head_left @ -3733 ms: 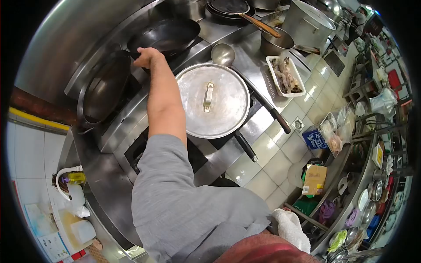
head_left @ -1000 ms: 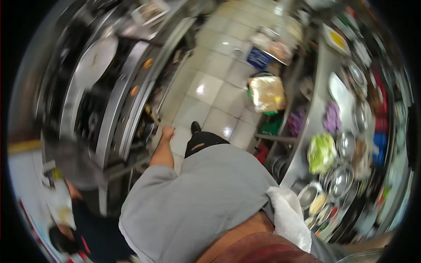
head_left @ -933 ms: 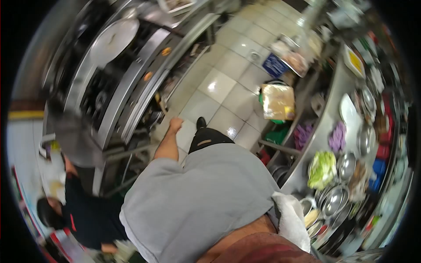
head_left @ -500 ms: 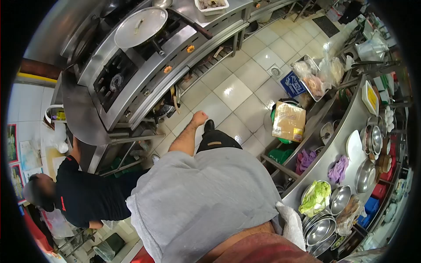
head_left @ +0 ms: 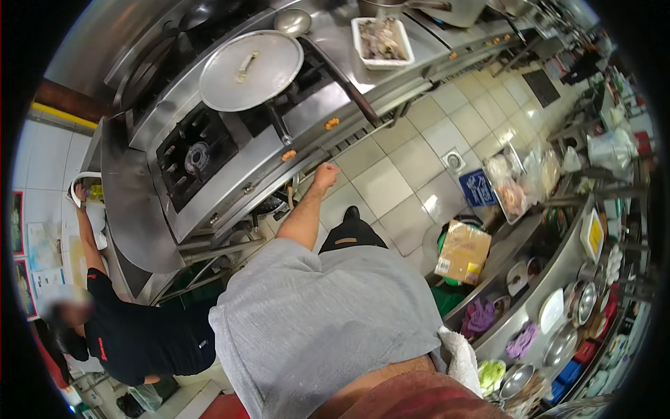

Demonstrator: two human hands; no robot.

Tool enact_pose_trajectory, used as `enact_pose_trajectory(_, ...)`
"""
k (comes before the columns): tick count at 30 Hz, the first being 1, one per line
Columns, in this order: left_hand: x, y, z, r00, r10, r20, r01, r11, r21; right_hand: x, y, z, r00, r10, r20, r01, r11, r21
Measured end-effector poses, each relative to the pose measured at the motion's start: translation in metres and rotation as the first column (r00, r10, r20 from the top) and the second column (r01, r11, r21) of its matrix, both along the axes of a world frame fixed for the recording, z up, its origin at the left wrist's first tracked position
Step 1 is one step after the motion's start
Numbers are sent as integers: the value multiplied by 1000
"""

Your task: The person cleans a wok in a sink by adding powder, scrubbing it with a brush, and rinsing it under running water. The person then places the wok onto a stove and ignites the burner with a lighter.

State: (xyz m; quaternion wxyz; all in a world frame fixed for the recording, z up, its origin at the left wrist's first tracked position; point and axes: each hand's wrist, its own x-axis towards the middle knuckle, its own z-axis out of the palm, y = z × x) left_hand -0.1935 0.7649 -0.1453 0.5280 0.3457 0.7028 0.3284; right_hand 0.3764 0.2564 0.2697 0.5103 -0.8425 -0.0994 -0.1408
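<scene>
My left hand (head_left: 326,176) is closed with curled fingers, and nothing shows in it. It hangs above the tiled floor, beside the stove's front edge (head_left: 265,183). Beyond it on the stove, a round metal lid (head_left: 251,70) with a bar handle covers a pan whose dark handle points toward the front. A ladle (head_left: 293,23) rests behind the lid, its long handle running to the right. A bare burner (head_left: 197,158) is left of the lid. My right hand is out of the frame.
A co-worker in black (head_left: 146,335) stands at the left, one hand near a white tap (head_left: 84,183). A white basket (head_left: 382,43) is on the stove top. To the right are a cardboard box (head_left: 463,251) and a steel counter (head_left: 502,342) with bowls.
My left hand has left the dark wok's rim and is now low beside the stove. The view has swung away and back toward the stove. The co-worker's arm now reaches toward the tap.
</scene>
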Motion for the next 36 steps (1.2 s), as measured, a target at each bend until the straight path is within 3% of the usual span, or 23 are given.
enact_pose_trajectory(2,-2,38,5,991,134,2,-135,991,23,-5,67,51,977,199,82,-210,965,155)
enact_pose_trajectory(4,-3,78,-2,976,213,-32,-212,977,34,-8,147,72,887,445,124,-462,842,280)
enact_pose_trajectory(6,-7,99,-2,951,299,-74,-298,954,34,-11,258,59,684,727,53,-685,617,387)
enact_pose_trajectory(7,-8,106,7,958,287,23,-283,954,-95,-7,320,34,574,815,-84,-709,545,447)
enact_pose_trajectory(8,-8,114,14,950,285,125,-255,943,-213,-72,394,32,560,828,15,-769,513,382)
enact_pose_trajectory(10,-3,124,17,918,353,179,-312,924,-221,-139,502,16,294,947,-129,-859,320,399)
enact_pose_trajectory(12,-6,131,11,929,251,273,-192,955,-225,-198,594,-9,37,966,-257,-969,98,226)
enact_pose_trajectory(13,-4,135,7,925,279,259,-217,945,-243,-242,628,-16,-55,942,-330,-985,2,170)
enact_pose_trajectory(14,-2,137,4,919,309,246,-243,933,-266,-281,660,-17,-135,845,-517,-991,-126,52)
enact_pose_trajectory(15,0,135,7,907,338,249,-272,925,-264,-325,689,-15,-244,780,-576,-942,-332,-52)
enact_pose_trajectory(16,2,133,16,903,341,263,-271,925,-267,-360,714,-35,-453,842,-291,-830,-518,-207)
enact_pose_trajectory(17,2,134,18,898,346,273,-274,923,-270,-407,719,-25,-638,708,-302,-746,-666,16)
enact_pose_trajectory(18,3,133,19,895,354,270,-288,923,-255,-445,721,-1,-752,575,-321,-606,-795,-5)
enact_pose_trajectory(19,3,133,8,874,372,313,-307,921,-239,-475,730,-2,-857,470,-211,-473,-880,-35)
enact_pose_trajectory(20,5,134,-4,852,385,354,-324,920,-222,-499,740,11,-864,436,-250,-412,-900,-146)
enact_pose_trajectory(22,13,129,0,792,462,398,-418,887,-197,-537,789,-16,-872,453,-185,-425,-888,-174)
enact_pose_trajectory(24,14,139,13,733,515,444,-495,852,-171,-565,854,-56,-785,602,-146,-562,-791,-239)
enact_pose_trajectory(27,27,144,7,611,659,438,-615,744,-261,-595,949,-92,-503,694,-515,-720,-666,-195)
enact_pose_trajectory(28,33,143,8,595,673,439,-627,730,-271,-601,969,-96,-454,693,-560,-734,-647,-206)
enact_pose_trajectory(29,39,142,9,492,699,518,-719,662,-210,-608,988,-99,-404,689,-602,-746,-629,-219)
enact_pose_trajectory(32,51,143,12,306,722,620,-844,507,-175,-638,1043,-113,-405,738,-540,-697,-632,-339)
enact_pose_trajectory(34,55,145,13,231,732,641,-875,445,-192,-659,1062,-115,-329,853,-406,-590,-521,-617)
enact_pose_trajectory(36,61,151,13,122,667,735,-930,335,-150,-673,1072,-110,-363,864,-348,-523,-499,-691)
